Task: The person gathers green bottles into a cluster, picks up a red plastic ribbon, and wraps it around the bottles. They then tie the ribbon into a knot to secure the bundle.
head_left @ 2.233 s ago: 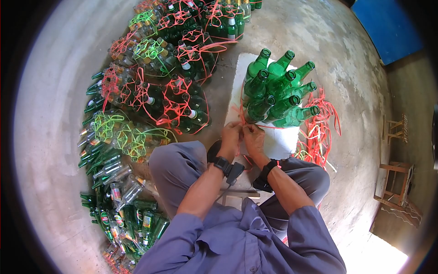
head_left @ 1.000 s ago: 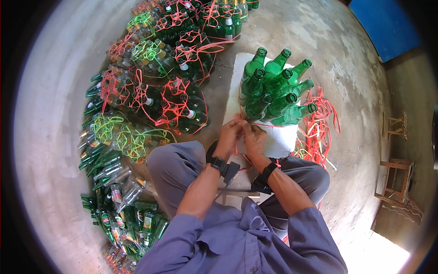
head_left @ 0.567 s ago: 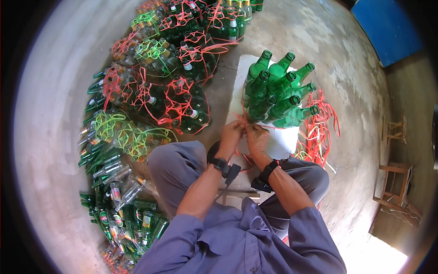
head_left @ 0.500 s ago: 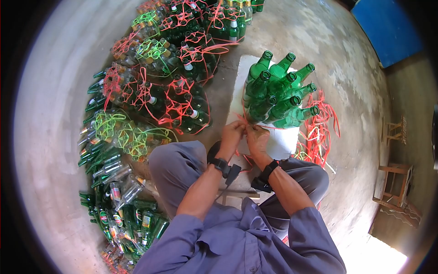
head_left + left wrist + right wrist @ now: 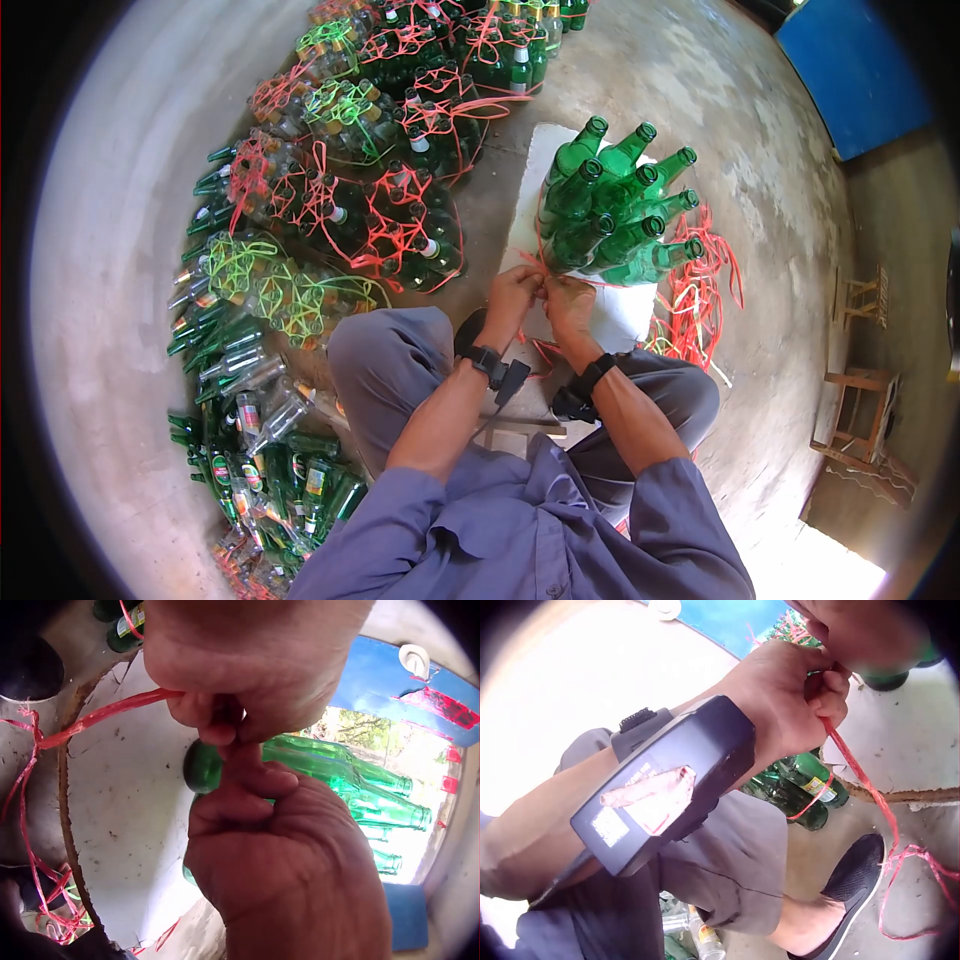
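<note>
Green bottles (image 5: 572, 243) stand close together on a white board (image 5: 625, 310), with red strand (image 5: 597, 283) around their lower part. At their near side my left hand (image 5: 512, 300) and right hand (image 5: 568, 305) meet at the fingertips. The left wrist view shows the left hand (image 5: 247, 660) above, pinching red strand (image 5: 105, 714) that trails away, and the right hand (image 5: 292, 862) below, fingers curled and thumb against them. In the right wrist view the strand (image 5: 862, 776) hangs from my left hand (image 5: 780, 697); the right hand (image 5: 877, 634) is blurred. The pinched spot is mostly hidden.
Strand-wrapped bottle bundles (image 5: 410, 225) fill the floor at left, with loose bottles (image 5: 285, 415) nearer. A heap of red strand (image 5: 700, 290) lies right of the board. Wooden stools (image 5: 860, 420) stand far right. A shoe (image 5: 859, 866) is below the left hand.
The head view has shifted slightly, so the bottles appear a little lower and farther right. Both hands stay together at the strand; the right hand has turned slightly and moved a little right.
</note>
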Demonstrator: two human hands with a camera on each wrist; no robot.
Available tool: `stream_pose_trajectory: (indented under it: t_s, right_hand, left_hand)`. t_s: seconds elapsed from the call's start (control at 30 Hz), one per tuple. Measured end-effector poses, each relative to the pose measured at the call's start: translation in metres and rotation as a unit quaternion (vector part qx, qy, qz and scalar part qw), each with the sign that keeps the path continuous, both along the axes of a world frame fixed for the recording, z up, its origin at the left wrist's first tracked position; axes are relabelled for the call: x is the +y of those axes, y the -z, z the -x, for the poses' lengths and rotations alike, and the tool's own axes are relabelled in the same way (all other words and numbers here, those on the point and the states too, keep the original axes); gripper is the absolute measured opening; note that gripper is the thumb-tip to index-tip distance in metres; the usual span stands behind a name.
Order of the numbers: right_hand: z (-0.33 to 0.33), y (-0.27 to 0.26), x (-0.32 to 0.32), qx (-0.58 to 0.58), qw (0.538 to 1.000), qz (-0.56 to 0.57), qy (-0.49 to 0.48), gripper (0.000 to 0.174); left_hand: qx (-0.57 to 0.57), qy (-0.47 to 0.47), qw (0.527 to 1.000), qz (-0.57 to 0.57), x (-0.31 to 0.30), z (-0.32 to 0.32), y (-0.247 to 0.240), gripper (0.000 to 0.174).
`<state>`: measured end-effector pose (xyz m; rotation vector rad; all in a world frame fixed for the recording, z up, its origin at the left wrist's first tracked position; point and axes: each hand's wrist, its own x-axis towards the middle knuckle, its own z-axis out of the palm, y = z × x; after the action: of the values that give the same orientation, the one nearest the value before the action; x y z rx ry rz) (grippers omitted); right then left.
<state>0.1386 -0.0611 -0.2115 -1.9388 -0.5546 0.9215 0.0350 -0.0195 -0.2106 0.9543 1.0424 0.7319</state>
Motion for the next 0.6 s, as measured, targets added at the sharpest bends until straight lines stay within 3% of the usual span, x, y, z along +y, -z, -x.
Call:
stream_pose_trajectory:
  t_s: [0.23, 0.37, 0.47, 0.6]
  right_hand:
    - [0.002, -0.001, -0.002, -0.005, 1.000, -0.026, 0.007, 0.022]
    - [0.000, -0.009, -0.004, 0.029, 0.997, -0.069, 0.030, 0.021]
    - [-0.001, -0.006, -0.003, 0.002, 0.998, -0.054, 0.026, 0.023]
    - [-0.002, -0.010, -0.003, -0.008, 0.998, -0.050, 0.046, 0.022]
  left_hand:
    - [-0.046, 0.012, 0.997, 0.060, 0.001, 0.003, -0.009, 0.015]
    - [-0.013, 0.038, 0.997, 0.061, 0.004, 0.008, -0.014, 0.020]
    - [-0.025, 0.026, 0.999, 0.040, 0.006, 0.006, -0.013, 0.021]
    - [0.049, -0.014, 0.998, -0.047, 0.016, -0.001, 0.015, 0.017]
